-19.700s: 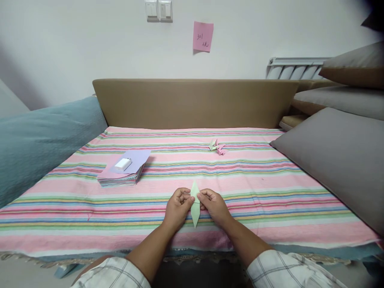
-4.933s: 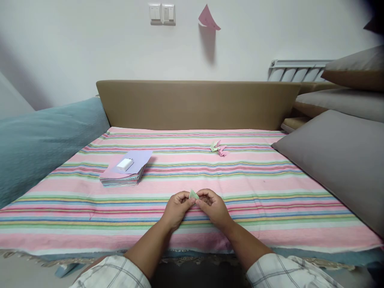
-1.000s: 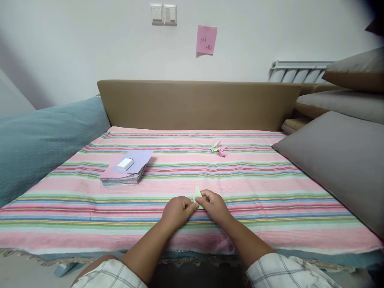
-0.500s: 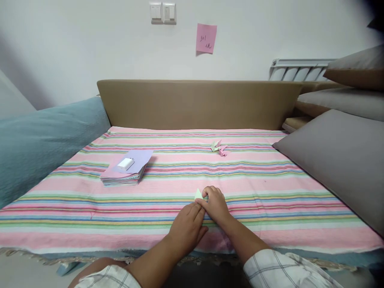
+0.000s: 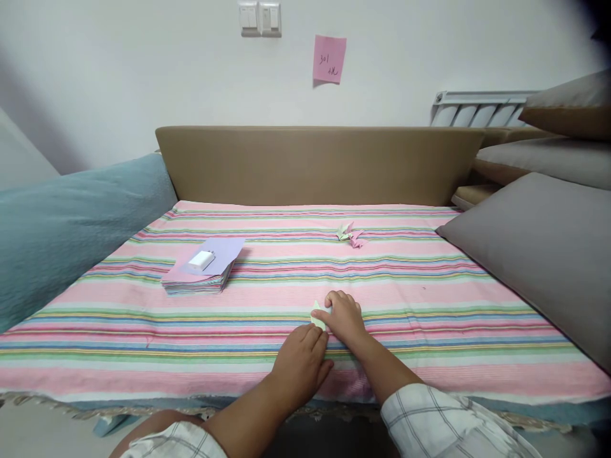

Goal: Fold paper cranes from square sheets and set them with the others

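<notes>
A small folded piece of pale green paper [image 5: 317,323] lies on the striped cloth, its pointed tip facing away from me. My left hand [image 5: 301,357] rests on the cloth with its fingers stretched out, fingertips on the near edge of the paper and thumb apart. My right hand [image 5: 344,316] grips the paper from the right, thumb across its top and the other fingers curled at its far right side. Part of the paper is hidden under the fingers. Farther back lie a folded green-and-white paper piece [image 5: 344,233] and a pink folded paper piece [image 5: 356,240], close together.
A stack of coloured paper [image 5: 195,286] sits to the left with a white charger plug [image 5: 201,260] on top. Grey cushions [image 5: 539,248] line the right side, a blue-covered bolster [image 5: 86,216] the left. Behind stands a brown backrest [image 5: 315,165]; the striped cloth [image 5: 143,318] covers the seat.
My right hand has shifted slightly up and right, its thumb now farther up the paper. More of the green paper shows between my hands. My left hand stays nearly in place.
</notes>
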Tool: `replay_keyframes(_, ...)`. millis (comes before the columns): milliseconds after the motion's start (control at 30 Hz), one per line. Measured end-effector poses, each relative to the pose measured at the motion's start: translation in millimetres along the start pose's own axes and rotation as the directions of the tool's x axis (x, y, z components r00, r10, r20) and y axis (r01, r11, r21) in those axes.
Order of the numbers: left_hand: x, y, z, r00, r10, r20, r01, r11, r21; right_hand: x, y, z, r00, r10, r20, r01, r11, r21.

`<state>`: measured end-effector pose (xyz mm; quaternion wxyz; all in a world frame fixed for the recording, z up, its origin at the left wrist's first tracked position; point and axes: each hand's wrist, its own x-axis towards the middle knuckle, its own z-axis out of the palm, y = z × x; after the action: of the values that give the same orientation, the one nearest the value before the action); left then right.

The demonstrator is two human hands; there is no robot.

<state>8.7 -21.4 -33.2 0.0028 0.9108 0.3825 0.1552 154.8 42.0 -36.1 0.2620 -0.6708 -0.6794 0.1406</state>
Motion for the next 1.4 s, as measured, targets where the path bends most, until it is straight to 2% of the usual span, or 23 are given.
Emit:
replay_keyframes(333, 0, 2, 0.5, 1.000, -0.009, -0.023, 0.009, 1.000, -0.001, 15, 2, 3, 1.000, 0.023, -0.005, -0.023, 0.994, -0.104)
replay_keyframes(533, -2, 2, 1.7, 1.000, -0.016, 0.004, 0.016, 0.999, 0.044, 22, -2, 4, 0.999, 0.043, -0.016, -0.045, 0.986, -0.163)
replay_keyframes(667, -4, 3, 3.7, 0.999, -0.034, -0.009, 0.035, 0.997, 0.070, 23, 4, 1, 1.000, -0.005, -0.028, 0.004, 1.000, -0.026)
replay_keyframes(767, -4, 4, 3.8, 0.999, -0.048, -0.008, 0.049, 0.997, 0.063, 20, 15, -6, 0.994, -0.093, 0.052, 0.084, 0.986, 0.144)
replay_keyframes(900, -3, 5, 3.0, 0.998, -0.066, -0.002, 0.066, 0.996, 0.053, 13, 25, -11, 0.980, -0.156, 0.127, 0.137, 0.980, 0.145)
replay_keyframes(1033, -2, 6, 2.7, 0.997, -0.072, -0.013, 0.073, 0.996, 0.049, 12, 23, -7, 0.987, -0.120, 0.106, 0.112, 0.991, 0.079)
replay_keyframes(1167, -3, 6, 2.6, 0.998, -0.068, -0.017, 0.069, 0.996, 0.054, 16, 18, -4, 0.995, -0.077, 0.066, 0.071, 0.994, 0.083)
replay_keyframes(1267, -3, 7, 3.6, 0.997, -0.069, -0.017, 0.070, 0.995, 0.074, 15, 15, -5, 0.993, -0.064, 0.095, 0.055, 0.994, 0.095)
replay_keyframes(1400, -3, 9, 5.7, 0.997, -0.073, -0.033, 0.076, 0.991, 0.107, 11, 11, -4, 0.992, -0.040, 0.123, 0.039, 0.999, 0.009)
